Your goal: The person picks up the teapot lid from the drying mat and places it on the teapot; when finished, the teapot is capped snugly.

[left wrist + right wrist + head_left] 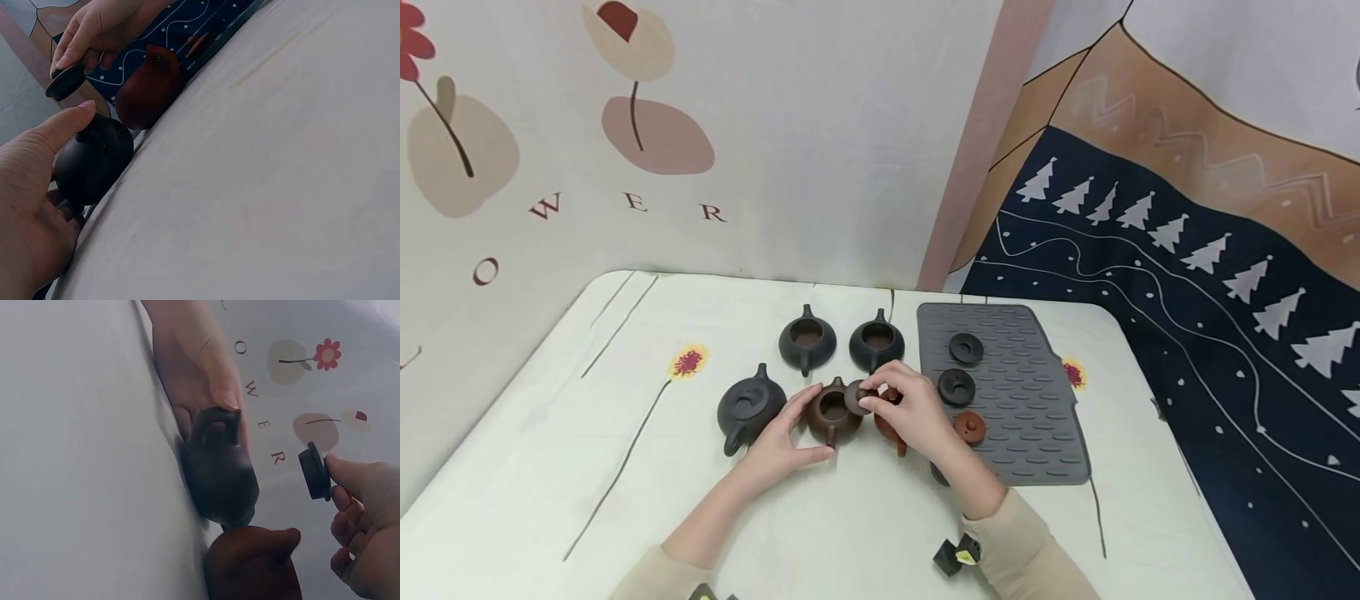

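Observation:
My left hand (778,450) steadies a dark brown teapot (847,427), fingers along its left side and thumb at its handle. The teapot stands lidless on the table, its round mouth uncovered. Between thumb and fingers, my right hand (917,408) pinches a brown lid (854,399) by its knob. That lid is held above the teapot's right edge; the left wrist view shows the lid (66,82) tilted and apart from the pot. A reddish-brown teapot (889,428) stands just right of it, partly hidden under my right hand.
Behind stand two lidless black teapots (807,340) (877,343); a lidded black teapot (749,408) is at the left. A grey mat (1030,400) on the right bears two black lids (966,348) (957,387) and a reddish lid (970,427). Another dark lid is partly hidden under my right wrist.

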A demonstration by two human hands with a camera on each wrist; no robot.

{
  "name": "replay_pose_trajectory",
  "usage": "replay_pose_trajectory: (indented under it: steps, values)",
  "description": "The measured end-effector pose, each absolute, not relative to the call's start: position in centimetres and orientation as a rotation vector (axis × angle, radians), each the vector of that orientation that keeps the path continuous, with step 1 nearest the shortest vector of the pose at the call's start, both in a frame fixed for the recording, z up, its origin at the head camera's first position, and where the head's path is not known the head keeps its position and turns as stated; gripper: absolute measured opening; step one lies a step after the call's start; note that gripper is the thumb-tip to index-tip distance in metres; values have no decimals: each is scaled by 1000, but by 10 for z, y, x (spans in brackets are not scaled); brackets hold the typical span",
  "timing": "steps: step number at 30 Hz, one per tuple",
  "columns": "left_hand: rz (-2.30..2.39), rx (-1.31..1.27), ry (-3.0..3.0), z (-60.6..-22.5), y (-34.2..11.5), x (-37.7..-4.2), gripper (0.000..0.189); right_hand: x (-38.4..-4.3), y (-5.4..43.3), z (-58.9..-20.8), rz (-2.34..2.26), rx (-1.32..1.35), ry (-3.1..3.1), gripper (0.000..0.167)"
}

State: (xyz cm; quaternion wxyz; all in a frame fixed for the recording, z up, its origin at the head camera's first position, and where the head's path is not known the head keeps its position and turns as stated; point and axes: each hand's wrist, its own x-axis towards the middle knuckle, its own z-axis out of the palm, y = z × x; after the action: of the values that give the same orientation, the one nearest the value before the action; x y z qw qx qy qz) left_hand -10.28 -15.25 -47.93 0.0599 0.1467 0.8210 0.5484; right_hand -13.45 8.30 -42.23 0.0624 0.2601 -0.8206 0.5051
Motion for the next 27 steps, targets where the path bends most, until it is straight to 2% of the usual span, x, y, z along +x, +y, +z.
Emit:
replay_pose_trajectory:
  steps: [27]
  values:
    - [1635,452,2491,-480,-153,-103,92,-146,48,-440,1324,834,-2645,13]
